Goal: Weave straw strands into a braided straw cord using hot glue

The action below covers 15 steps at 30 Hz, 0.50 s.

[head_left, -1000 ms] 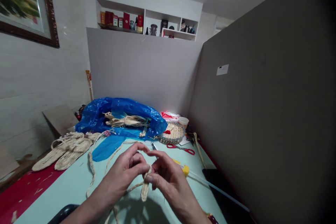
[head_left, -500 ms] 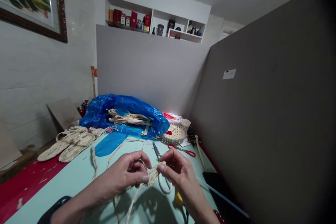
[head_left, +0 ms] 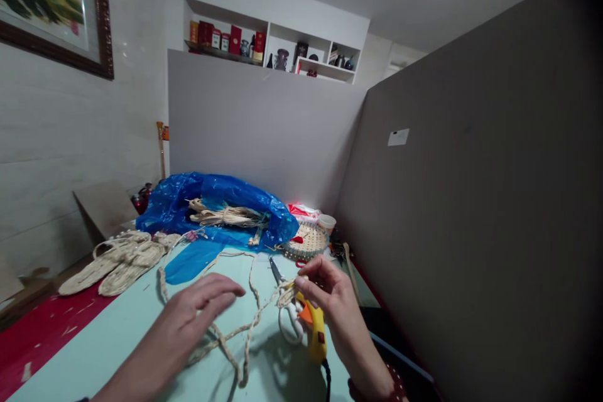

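Observation:
My right hand [head_left: 332, 295] pinches a small piece of braided straw [head_left: 286, 295] between thumb and fingertips, over the table. A long braided straw cord [head_left: 245, 358] runs from near that piece and loops across the table. Off to the left, my left hand [head_left: 200, 311] is held with fingers stretched out and nothing in them, above part of the cord. White-handled scissors [head_left: 292, 326] lie under the pinched piece, partly covered by it. Beside them rests a yellow glue gun [head_left: 318, 338] with an orange trigger, its front end partly hidden by my right hand.
A blue plastic bag [head_left: 179, 201] with a straw bundle [head_left: 228, 216] lies at the back. Woven straw sandals [head_left: 120, 264] sit at the left. A round woven basket [head_left: 308, 242] and a white cup [head_left: 326, 222] stand near the grey partition [head_left: 447, 201].
My left hand has let go of the braided straw and moved left, fingers opening. My right hand still holds the piece, shifted slightly right. The glue gun shows more.

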Tool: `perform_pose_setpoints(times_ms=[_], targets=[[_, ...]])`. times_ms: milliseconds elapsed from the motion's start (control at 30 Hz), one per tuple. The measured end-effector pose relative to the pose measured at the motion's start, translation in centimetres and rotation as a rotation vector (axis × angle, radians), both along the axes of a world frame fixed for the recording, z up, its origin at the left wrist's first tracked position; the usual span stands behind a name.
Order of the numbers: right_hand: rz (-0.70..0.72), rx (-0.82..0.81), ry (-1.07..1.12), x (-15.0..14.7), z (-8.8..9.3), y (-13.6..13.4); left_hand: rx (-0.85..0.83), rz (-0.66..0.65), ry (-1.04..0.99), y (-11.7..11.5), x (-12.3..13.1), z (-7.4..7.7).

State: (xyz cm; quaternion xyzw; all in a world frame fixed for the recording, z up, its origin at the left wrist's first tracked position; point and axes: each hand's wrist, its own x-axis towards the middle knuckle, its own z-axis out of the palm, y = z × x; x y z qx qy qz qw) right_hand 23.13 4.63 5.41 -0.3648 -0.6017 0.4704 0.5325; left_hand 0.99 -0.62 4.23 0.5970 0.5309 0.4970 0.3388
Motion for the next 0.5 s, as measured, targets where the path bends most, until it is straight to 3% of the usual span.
perform_pose_setpoints(times_ms=[167, 367, 500], targets=[[0.043, 0.002, 0.027, -0.4, -0.4, -0.3, -0.112, -0.039, -0.123, -1.1, 3.1, -0.5], [0.220, -0.080, 0.111, -0.1, -0.1, -0.8, -0.087, 0.030, -0.086, -1.0, 1.4, 1.2], [0.255, -0.114, 0.166, 0.1, 0.2, -1.4, -0.292, -0.057, -0.254, -1.0, 0.9, 1.4]])
